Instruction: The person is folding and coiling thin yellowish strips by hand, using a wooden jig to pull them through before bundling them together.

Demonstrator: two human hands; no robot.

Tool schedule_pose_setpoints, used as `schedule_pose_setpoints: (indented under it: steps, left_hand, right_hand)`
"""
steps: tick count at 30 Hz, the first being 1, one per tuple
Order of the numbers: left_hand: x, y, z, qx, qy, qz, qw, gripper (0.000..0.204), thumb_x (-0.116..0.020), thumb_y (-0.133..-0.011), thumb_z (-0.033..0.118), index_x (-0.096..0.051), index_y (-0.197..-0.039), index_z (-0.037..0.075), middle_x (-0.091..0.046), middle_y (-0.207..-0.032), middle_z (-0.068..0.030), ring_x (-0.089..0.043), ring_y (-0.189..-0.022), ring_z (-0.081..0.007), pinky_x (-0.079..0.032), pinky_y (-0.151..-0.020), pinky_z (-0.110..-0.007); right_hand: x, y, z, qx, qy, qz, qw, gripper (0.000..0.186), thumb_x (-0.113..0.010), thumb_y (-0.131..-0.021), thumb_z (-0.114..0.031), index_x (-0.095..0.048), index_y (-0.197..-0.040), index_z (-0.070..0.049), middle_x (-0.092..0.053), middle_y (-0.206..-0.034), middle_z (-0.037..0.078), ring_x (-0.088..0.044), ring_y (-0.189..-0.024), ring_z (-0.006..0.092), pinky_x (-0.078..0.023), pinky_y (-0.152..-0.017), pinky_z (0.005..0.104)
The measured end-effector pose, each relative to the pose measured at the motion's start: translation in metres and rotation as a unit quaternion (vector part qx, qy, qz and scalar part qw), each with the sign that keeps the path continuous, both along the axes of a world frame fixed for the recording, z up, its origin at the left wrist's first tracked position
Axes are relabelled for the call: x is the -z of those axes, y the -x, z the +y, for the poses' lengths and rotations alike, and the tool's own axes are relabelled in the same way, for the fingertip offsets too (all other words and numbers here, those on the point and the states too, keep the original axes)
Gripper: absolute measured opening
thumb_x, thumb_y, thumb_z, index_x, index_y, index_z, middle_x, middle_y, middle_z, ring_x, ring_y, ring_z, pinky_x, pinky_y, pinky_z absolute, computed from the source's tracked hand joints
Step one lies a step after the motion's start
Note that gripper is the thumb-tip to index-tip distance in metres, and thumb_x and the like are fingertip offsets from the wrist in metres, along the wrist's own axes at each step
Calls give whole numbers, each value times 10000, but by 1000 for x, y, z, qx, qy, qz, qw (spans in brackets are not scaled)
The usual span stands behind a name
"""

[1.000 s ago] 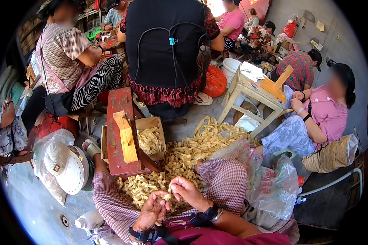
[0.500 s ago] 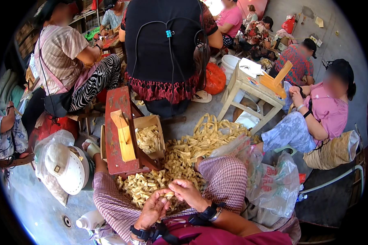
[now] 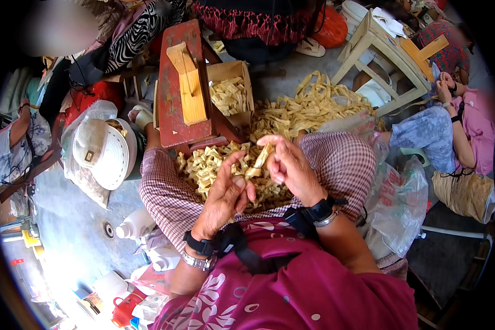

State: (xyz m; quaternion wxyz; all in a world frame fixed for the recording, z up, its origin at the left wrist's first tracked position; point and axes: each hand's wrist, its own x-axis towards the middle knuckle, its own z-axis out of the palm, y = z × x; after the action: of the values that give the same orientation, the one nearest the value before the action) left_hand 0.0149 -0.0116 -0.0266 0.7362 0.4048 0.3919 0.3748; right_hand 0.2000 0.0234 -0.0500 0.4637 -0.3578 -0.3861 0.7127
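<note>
My left hand (image 3: 228, 192) is open, index finger raised and apart from the thumb, just below and left of a pale yellow folded strip (image 3: 258, 165). My right hand (image 3: 291, 170) grips that strip at its fingers, with the index finger bent over the top. Beneath both hands, a heap of small folded yellow pieces (image 3: 201, 170) lies between my crossed legs in checked trousers (image 3: 335, 165). Behind the heap stands a red wooden bench (image 3: 176, 132) with a yellow wooden block (image 3: 192, 104) on it.
A carton of folded pieces (image 3: 225, 93), loose long strips (image 3: 313, 99), a pale stool (image 3: 390, 82), white hats (image 3: 113, 165), white jugs (image 3: 135, 225) and a plastic bag (image 3: 396, 209) surround me. A co-worker in pink (image 3: 473, 132) sits at the right, others at upper left and back.
The view has tipped down, showing more of my lap and arms. My hands have moved apart; my left fingers have spread, and my right hand has raised the yellow strip.
</note>
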Motion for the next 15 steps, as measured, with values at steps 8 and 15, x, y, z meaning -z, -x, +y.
schedule_pose_setpoints:
  steps: [8,15]
  left_hand:
    - [23,7,-1,15,2,100,995,526,-485,-968,169,-223,-1415,78,-516,-684,-9,-445,-518,-69,-344,-458,-188]
    - [26,-1,-2,42,29,77,996,477,-494,-970,206,-311,-1373,27,-492,-761,3,-417,-580,-67,-336,-500,-190]
  right_hand:
    - [2,21,-13,-160,52,-57,984,229,-584,-921,-291,-550,-982,-73,-615,-667,22,-415,-473,11,-308,-437,154]
    - [25,16,-17,-131,100,-5,986,207,-658,-875,-234,-575,-909,-47,-483,-662,-49,-393,-489,9,-304,-413,156]
